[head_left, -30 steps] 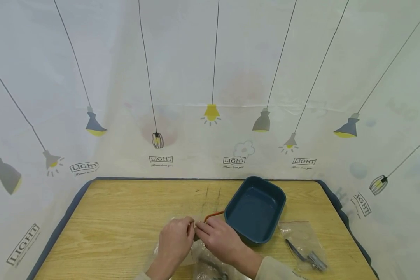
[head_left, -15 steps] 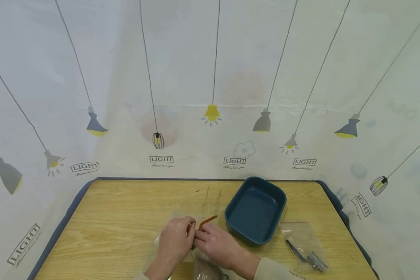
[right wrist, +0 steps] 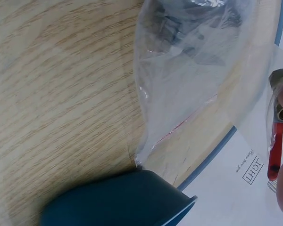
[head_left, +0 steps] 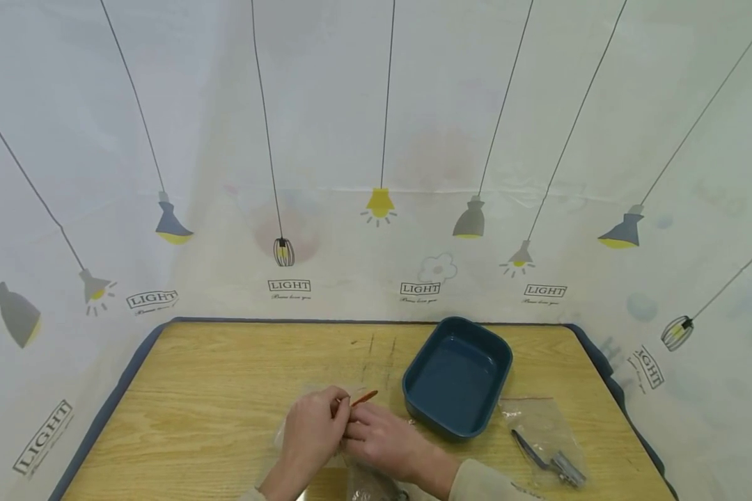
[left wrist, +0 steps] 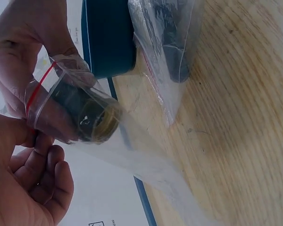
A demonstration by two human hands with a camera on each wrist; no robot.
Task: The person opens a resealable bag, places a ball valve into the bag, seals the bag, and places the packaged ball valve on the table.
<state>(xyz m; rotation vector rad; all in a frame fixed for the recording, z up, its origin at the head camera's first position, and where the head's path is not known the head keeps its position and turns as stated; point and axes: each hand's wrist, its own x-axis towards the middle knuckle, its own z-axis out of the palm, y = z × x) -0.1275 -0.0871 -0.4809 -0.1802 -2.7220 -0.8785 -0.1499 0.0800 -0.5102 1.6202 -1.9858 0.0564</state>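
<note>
In the head view my left hand point(head_left: 313, 435) and right hand point(head_left: 382, 442) meet over the front of the table. The left hand pinches the red-lined mouth of a clear zip bag point(left wrist: 151, 157), which hangs down in the left wrist view. The right hand holds what looks like a ball valve point(left wrist: 101, 122), with a brass threaded end showing through the bag film. Its red lever point(head_left: 365, 399) sticks up between the hands in the head view. In the right wrist view, fingers partly cover the valve and its lever.
A dark blue rectangular bin point(head_left: 457, 376) stands right of the hands. Right of it lies a clear bag point(head_left: 539, 417) with a dark strip and a metal piece inside. Another filled clear bag point(right wrist: 184, 80) lies near the table's front, below the right hand.
The red lever has swung away from the bin and drawn in toward the hands, so less of it shows. The right hand has shifted slightly left; the left hand stays nearly in place.
</note>
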